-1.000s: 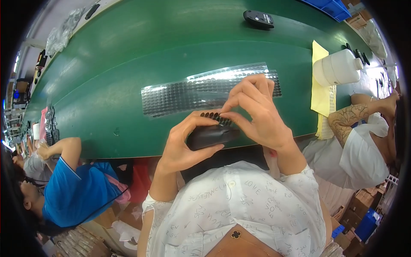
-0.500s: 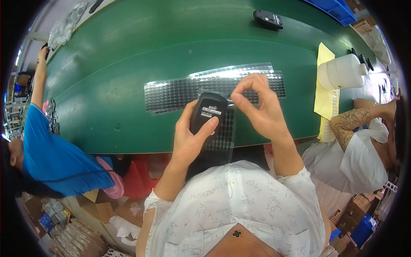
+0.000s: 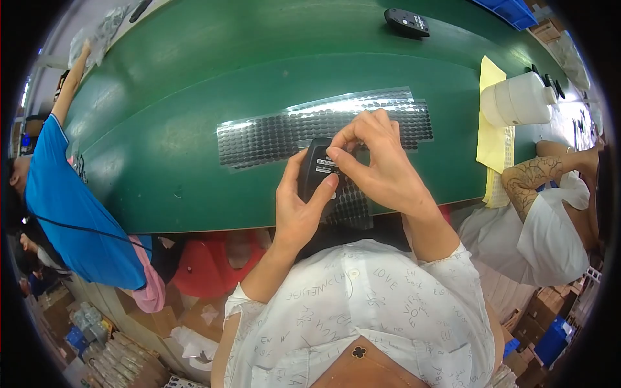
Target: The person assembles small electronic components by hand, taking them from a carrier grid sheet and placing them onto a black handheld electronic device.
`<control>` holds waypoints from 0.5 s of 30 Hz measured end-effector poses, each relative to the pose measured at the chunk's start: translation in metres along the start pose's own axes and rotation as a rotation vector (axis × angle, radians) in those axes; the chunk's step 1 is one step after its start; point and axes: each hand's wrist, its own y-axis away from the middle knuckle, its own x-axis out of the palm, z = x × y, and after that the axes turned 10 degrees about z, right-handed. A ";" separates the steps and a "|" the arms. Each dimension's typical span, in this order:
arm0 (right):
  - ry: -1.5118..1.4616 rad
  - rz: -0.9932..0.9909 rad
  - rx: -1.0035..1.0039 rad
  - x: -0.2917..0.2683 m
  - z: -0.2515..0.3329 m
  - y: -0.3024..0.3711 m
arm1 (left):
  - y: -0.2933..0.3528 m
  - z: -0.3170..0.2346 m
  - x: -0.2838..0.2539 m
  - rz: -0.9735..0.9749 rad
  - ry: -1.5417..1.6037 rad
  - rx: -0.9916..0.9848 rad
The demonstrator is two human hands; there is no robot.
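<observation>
A black computer mouse (image 3: pixel 310 173), underside up with pale labels, is gripped by my left hand (image 3: pixel 296 210); the thumb lies on the underside and the fingers wrap the far side. My right hand (image 3: pixel 381 169) touches the mouse's far end, thumb and forefinger pinched together over it. Whatever sits in that pinch is too small to make out. Clear sheets of round black pads (image 3: pixel 259 141) lie on the green table beyond my hands. A further strip of black pads (image 3: pixel 352 205) shows beneath the mouse and my right wrist, reaching the table's near edge.
Another black mouse (image 3: pixel 407 24) lies at the far side of the table. To the right, a white plastic bottle (image 3: pixel 517 100) lies by yellow sheets (image 3: pixel 490 139). A blue bin (image 3: pixel 508 13) stands at the far right. Co-workers in blue (image 3: pixel 77 207) and white (image 3: pixel 524 233) sit on either side.
My right hand has moved left, from beside the mouse onto its far end. The mouse has shifted slightly right. The co-worker at left has reached farther out.
</observation>
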 end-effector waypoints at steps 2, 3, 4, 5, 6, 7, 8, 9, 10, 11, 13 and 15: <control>-0.005 0.010 0.007 0.000 0.000 0.000 | 0.000 0.000 0.000 0.002 -0.002 0.005; -0.008 0.016 0.010 0.000 0.000 0.000 | 0.001 0.000 0.000 0.004 -0.012 0.010; -0.009 0.017 0.009 0.000 0.000 0.000 | 0.001 0.000 0.000 0.007 -0.022 0.014; -0.008 0.017 0.007 0.000 0.000 0.000 | 0.001 0.000 0.000 0.009 -0.031 0.018; -0.007 0.018 0.005 0.000 0.000 0.000 | 0.001 0.000 0.001 0.008 -0.031 0.018; -0.005 0.020 0.003 0.000 0.000 0.000 | 0.001 -0.001 0.001 0.007 -0.032 0.018; -0.005 0.021 0.003 0.001 0.000 0.000 | 0.001 -0.002 0.002 0.005 -0.032 0.017; -0.007 0.014 0.001 0.001 0.000 0.000 | 0.002 -0.002 0.002 0.004 -0.033 0.017; -0.009 0.007 0.000 0.001 0.001 0.000 | 0.002 -0.001 0.002 0.003 -0.032 0.017; -0.012 -0.001 -0.001 0.002 0.001 0.000 | 0.002 -0.001 0.002 0.004 -0.045 0.024; -0.013 -0.006 0.004 0.003 0.002 0.000 | 0.002 -0.001 0.001 0.007 -0.071 0.038; -0.014 -0.017 0.016 0.005 0.003 0.000 | 0.002 -0.001 0.002 0.004 -0.086 0.052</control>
